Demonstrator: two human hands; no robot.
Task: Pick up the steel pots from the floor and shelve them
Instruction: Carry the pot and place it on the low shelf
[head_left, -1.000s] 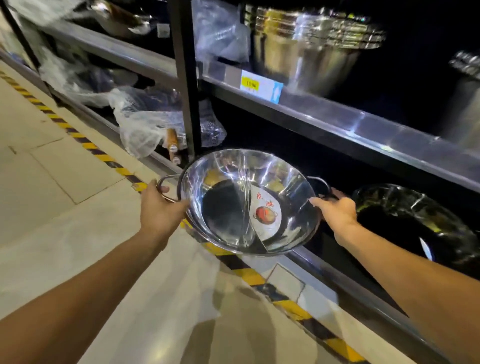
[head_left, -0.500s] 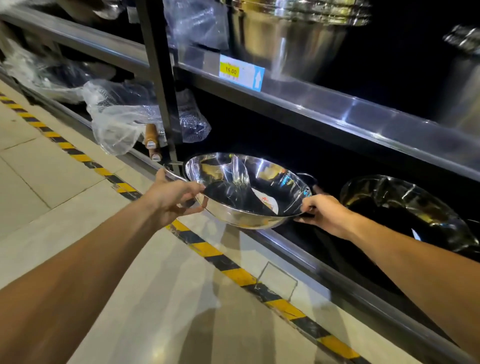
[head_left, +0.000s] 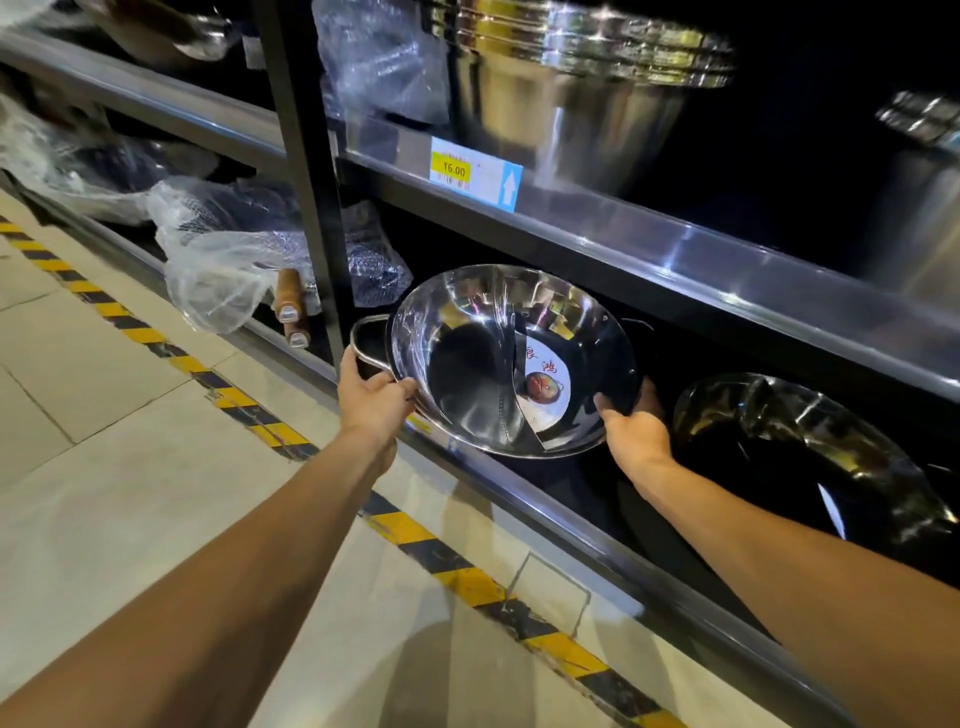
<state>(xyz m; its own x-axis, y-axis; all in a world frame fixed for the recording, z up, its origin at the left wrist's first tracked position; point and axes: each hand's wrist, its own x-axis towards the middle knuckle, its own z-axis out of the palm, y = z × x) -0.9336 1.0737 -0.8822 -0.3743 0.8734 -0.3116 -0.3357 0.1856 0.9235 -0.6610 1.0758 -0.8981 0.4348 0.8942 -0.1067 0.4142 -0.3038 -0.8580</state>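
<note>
The steel pot (head_left: 511, 358) sits in the mouth of the bottom shelf (head_left: 571, 512), tipped steeply so its open face points back toward the camera, handle-to-handle axis running left to right. The left hand (head_left: 375, 397) clasps the left handle; the right hand (head_left: 636, 431) grips the lower right rim. The pot lies between both hands. A second pot (head_left: 810, 457) lies just right.

You're standing in a shop's cookware aisle: metal shelving (head_left: 675, 260) carries a price tag (head_left: 475, 174) reading 16.00, stacked steel basins (head_left: 576, 78), plastic-wrapped pans (head_left: 223, 270), and what looks like yellow-black hazard tape (head_left: 249, 410) along the tiled floor (head_left: 78, 467).
</note>
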